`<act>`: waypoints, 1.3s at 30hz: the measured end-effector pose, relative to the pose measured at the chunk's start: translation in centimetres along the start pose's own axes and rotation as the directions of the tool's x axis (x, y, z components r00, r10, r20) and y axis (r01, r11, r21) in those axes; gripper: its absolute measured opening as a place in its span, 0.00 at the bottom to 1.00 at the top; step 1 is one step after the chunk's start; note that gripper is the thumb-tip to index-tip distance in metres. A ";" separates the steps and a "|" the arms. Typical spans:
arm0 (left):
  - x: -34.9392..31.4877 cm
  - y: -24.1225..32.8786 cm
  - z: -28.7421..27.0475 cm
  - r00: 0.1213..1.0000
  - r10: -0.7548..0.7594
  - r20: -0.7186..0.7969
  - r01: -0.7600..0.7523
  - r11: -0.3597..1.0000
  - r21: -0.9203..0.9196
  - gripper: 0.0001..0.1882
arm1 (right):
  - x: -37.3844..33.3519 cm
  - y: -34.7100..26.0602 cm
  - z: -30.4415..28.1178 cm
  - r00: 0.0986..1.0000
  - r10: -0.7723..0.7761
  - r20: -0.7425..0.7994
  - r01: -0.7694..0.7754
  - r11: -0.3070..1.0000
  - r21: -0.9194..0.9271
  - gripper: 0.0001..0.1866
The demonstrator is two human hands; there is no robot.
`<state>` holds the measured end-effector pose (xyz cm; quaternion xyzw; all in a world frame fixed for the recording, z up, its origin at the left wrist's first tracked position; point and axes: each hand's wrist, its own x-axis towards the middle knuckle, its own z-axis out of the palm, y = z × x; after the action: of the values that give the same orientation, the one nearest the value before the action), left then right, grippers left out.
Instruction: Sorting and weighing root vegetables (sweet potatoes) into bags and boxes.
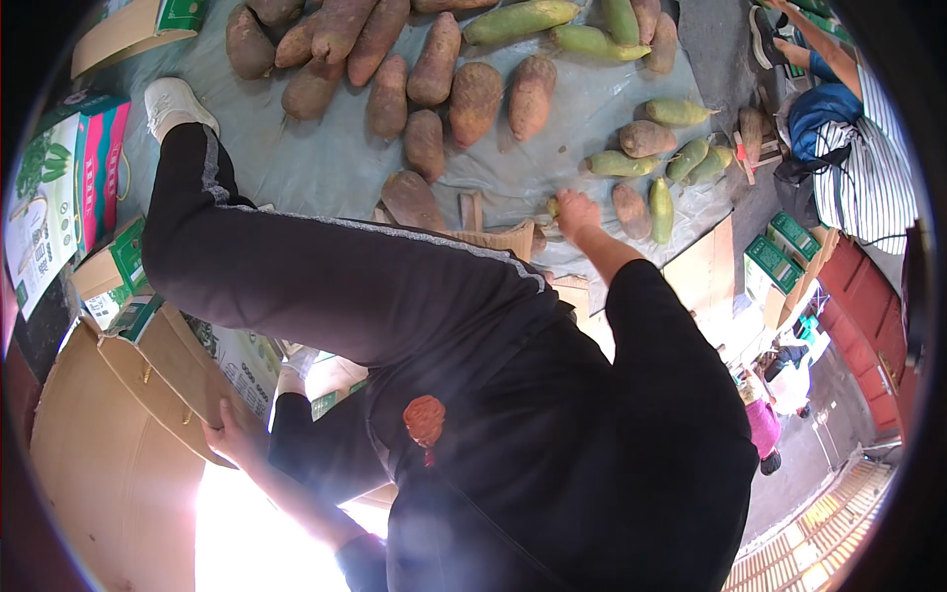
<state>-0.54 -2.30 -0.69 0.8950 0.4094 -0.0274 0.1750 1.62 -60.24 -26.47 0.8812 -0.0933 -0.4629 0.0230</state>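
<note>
Sheeting of flat grey-green plastic offers bare room beyond the right hand, which is curled around a mostly hidden yellow-green object. Plump green vegetables and brown oblong tubers lie near the sheeting's right edge. The left hand touches a tan cardboard box's edge; whether it grips, I cannot tell.

Slim vegetables are green; thick roots, reddish-brown; cardboard, tan; trousers, black, silver-striped.

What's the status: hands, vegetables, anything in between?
Left hand on cardboard flap. Right hand closed on something green, mostly hidden. Vegetables spread over grey sheet. Bent leg between hands.
</note>
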 end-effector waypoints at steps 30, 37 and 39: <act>0.4 -1.8 -0.3 0.998 0.049 -0.027 -0.049 0.999 -0.010 0.16 | 0.1 -2.5 -9.2 0.930 -0.322 0.179 0.364 0.875 -0.318 0.20; 0.9 -2.5 0.1 0.999 0.035 -0.009 -0.035 0.999 -0.037 0.17 | 1.7 -7.2 -22.3 0.733 -0.341 -0.589 0.430 0.903 0.013 0.25; 0.5 -2.4 -0.6 0.999 0.024 -0.022 -0.024 1.000 -0.003 0.17 | 1.5 -10.4 -23.7 0.424 -0.368 -0.827 0.527 0.843 -0.105 0.24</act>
<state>-2.04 -0.29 -0.90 0.8997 0.4007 -0.0149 0.1725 23.41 -51.39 -15.51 0.9822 0.1276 0.0236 -0.1358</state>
